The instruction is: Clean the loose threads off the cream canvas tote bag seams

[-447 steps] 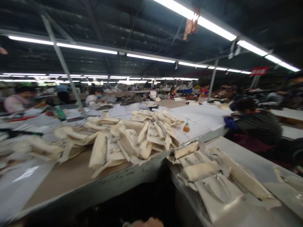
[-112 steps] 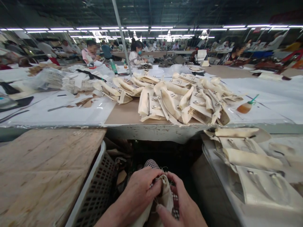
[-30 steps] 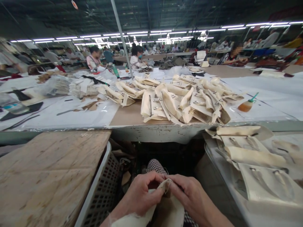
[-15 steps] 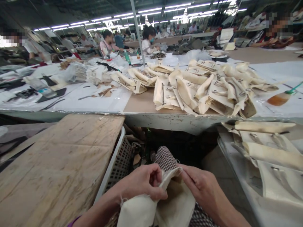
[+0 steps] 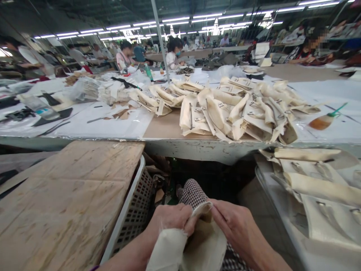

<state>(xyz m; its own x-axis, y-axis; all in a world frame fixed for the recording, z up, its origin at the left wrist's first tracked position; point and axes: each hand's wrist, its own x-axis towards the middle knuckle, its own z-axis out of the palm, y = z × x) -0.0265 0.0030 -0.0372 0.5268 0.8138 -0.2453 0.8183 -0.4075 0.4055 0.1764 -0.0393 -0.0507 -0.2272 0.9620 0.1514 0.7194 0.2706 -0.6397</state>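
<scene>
A cream fabric bag piece lies over my lap, its mouth held up between both hands and its darker inside showing. My left hand is closed on the near left part of the rim, with a folded flap hanging below the fingers. On the opposite side, my right hand pinches the rim between thumb and fingers. Frayed threads show along the edge. Checked trousers are visible beneath the piece. Its lower end runs out of the picture.
Similar cream bag pieces are heaped on the worktable. More cream pieces lie at my right. A stained board rests by a plastic basket at my left. A glue bottle lies on the table. Co-workers sit beyond.
My left hand's fingers have curled closed onto the rim, where before thumb and fingers stood partly apart. My right hand keeps its hold. The view has shifted slightly.
</scene>
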